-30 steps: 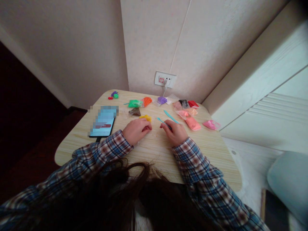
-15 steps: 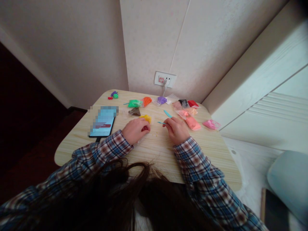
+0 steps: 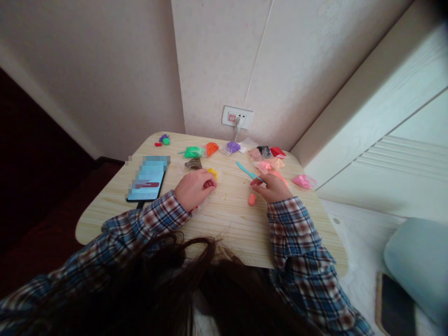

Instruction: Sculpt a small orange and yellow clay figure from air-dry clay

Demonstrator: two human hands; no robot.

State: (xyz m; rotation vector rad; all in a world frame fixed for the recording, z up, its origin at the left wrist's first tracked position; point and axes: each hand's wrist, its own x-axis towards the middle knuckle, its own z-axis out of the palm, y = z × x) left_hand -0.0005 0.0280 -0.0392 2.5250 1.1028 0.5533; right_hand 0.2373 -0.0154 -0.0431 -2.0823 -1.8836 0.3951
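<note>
Our right hand (image 3: 274, 187) shifts rightward, baring an orange lump (image 3: 252, 199) on the bench (image 3: 224, 228); its fingers bunch at the blue tool (image 3: 244, 169), pinch unclear. Our left hand (image 3: 192, 188) curls by yellow clay (image 3: 213, 173), contents hidden. We should spare the lump.

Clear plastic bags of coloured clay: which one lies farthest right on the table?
The clear plastic bag of bright pink clay, near the right edge of the pale wood-grained table; every other bag in view lies farther left.
</note>
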